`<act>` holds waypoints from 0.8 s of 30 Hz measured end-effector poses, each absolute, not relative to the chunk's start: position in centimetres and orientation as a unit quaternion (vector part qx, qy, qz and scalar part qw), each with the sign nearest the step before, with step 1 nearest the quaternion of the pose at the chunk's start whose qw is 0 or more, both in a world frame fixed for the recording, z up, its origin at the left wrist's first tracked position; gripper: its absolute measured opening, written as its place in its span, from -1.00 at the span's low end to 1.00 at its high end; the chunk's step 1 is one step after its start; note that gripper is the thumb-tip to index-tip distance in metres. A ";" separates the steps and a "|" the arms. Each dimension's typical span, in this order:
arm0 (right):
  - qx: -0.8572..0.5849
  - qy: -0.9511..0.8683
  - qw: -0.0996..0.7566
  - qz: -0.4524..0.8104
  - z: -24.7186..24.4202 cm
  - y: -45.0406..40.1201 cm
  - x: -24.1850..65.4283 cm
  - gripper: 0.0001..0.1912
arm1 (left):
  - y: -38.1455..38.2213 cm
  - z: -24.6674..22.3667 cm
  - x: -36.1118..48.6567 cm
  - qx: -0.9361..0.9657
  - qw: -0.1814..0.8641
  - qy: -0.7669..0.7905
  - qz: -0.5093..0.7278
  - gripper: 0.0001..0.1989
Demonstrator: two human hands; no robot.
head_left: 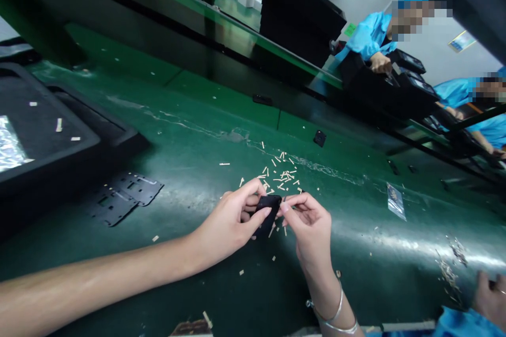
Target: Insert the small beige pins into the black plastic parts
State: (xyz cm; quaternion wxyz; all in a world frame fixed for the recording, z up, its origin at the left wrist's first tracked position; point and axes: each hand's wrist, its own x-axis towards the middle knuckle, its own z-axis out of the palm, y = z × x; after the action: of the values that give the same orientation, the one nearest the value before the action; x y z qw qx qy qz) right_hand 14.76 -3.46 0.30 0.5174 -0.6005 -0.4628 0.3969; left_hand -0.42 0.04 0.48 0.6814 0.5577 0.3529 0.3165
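Your left hand (227, 218) grips a black plastic piece (266, 215), held just above a green conveyor belt (190, 142). Your right hand (310, 226) pinches its edge with closed fingertips. Pale slivers (279, 176) lie scattered on the belt just beyond both hands; two flat black plates (138, 187) lie well left.

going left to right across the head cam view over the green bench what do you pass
black tray, perforated black plates, left hand, black piece, right hand, clear plastic bag, pale scraps, another person's hand
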 end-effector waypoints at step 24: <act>-0.582 -0.437 0.523 0.443 0.4 -3.4 14.8 -0.91 | -0.2 0.8 -0.7 0.563 0.694 0.325 0.310 -0.91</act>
State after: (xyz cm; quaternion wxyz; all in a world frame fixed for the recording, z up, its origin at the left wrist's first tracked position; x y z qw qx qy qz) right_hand 14.85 -3.37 0.45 0.5232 -0.5825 -0.4369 0.4429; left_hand -0.69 -0.17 0.77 0.6939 0.5628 0.3250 0.3103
